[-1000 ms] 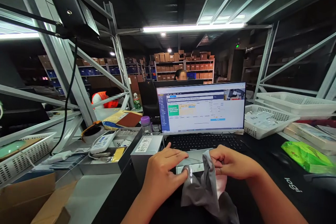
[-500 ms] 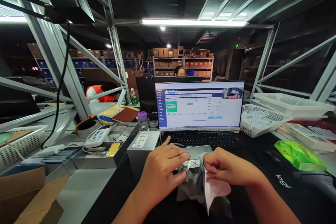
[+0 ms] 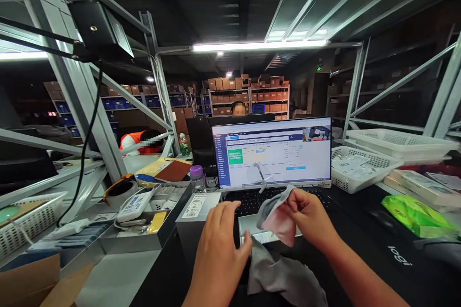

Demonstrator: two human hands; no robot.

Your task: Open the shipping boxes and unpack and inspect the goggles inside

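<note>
Up comes the right hand (image 3: 306, 211), lifting the grey pouch (image 3: 275, 211) clear of the counter (image 3: 360, 230) since a moment ago, pinching its open edge (pink lining showing) before the monitor (image 3: 272, 151). Left hand (image 3: 219, 244), fingers loosely curled, presses grey cloth (image 3: 284, 278) beside the small box (image 3: 266, 235).

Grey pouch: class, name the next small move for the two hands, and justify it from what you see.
Probably the left hand lifts the small box toward the grey pouch, because the right hand holds its mouth raised and open, while the left rests on the box.
</note>
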